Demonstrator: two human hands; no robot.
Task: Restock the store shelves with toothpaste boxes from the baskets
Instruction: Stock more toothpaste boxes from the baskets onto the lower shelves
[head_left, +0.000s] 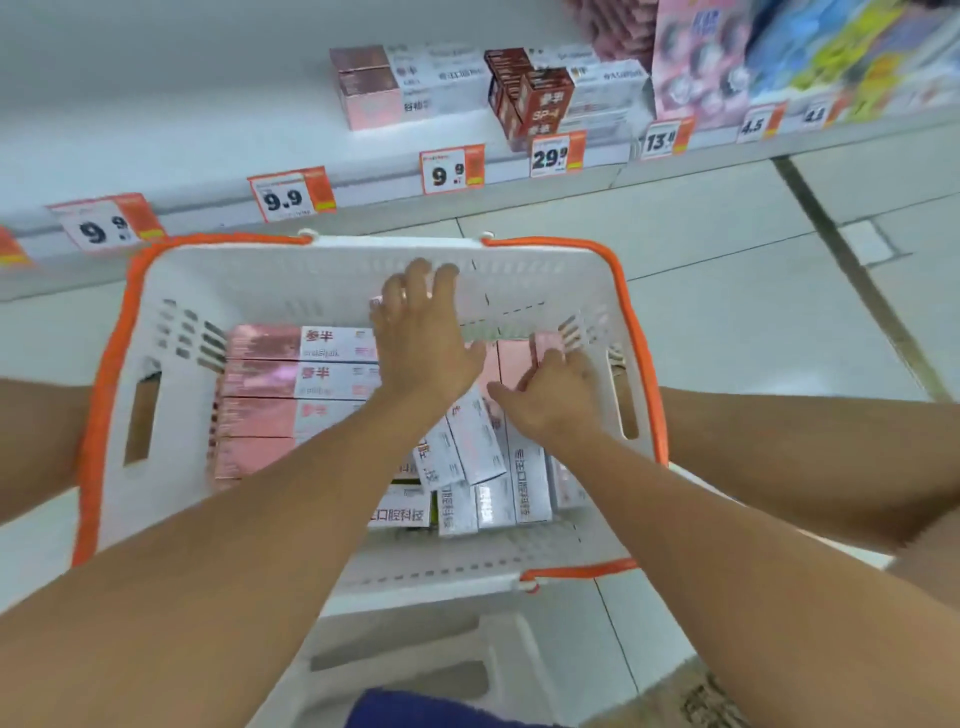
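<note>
A white basket (171, 291) with orange handles sits in front of me, holding several pink-and-white toothpaste boxes (291, 374) in a neat stack on the left and loose ones (483, 467) lying at angles near the front. My left hand (421, 338) reaches in over the middle, fingers bent over what looks like a pink box whose edge (375, 304) shows beside them. My right hand (550, 400) is by the right wall, fingertips curled on the end of a pink box (519, 358).
The white shelf (156, 104) above the basket is bare on the left. It carries pink toothpaste boxes (369, 88), brown boxes (535, 98) and colourful packs (696, 57) to the right. Price tags (288, 195) line its edge. A white stool (415, 660) stands under the basket.
</note>
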